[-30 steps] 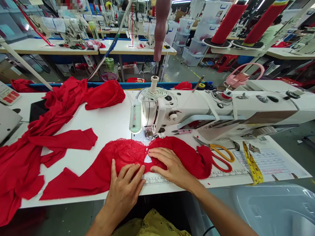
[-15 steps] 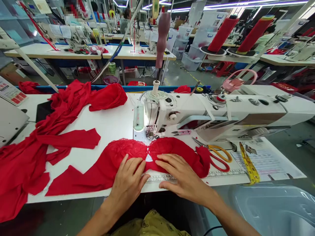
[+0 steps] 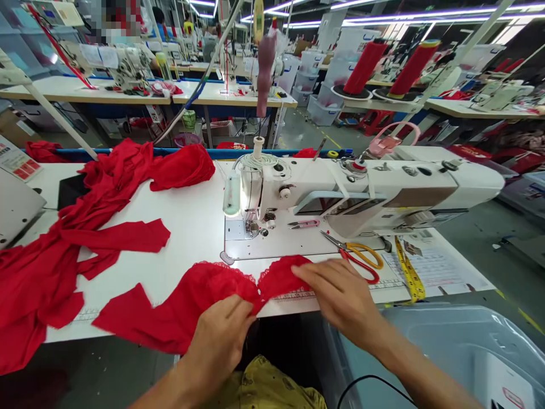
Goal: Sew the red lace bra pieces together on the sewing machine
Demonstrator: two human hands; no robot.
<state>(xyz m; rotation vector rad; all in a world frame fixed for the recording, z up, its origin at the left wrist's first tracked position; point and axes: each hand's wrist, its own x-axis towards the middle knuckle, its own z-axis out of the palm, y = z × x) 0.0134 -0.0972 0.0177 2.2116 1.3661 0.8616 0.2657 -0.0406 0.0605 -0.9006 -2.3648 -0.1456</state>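
Observation:
A red lace garment piece point(image 3: 200, 295) lies at the near edge of the white sewing table point(image 3: 191, 221), partly hanging over it. My left hand point(image 3: 221, 338) is closed on its middle near the edge. My right hand point(image 3: 340, 295) rests on its right part, fingers curled and a little blurred. The white sewing machine point(image 3: 340, 193) stands just behind, its needle area point(image 3: 251, 227) bare of fabric.
Piles of red fabric point(image 3: 76, 227) cover the table's left side. Orange-handled scissors point(image 3: 361, 258), small snips point(image 3: 304, 224) and a yellow tape measure point(image 3: 409, 275) lie right of the needle. A grey plastic bin point(image 3: 447, 352) sits at lower right. Other sewing stations stand behind.
Both hands have pulled the red lace piece away from under the needle toward the near table edge. The left hand went from flat to closed on the fabric.

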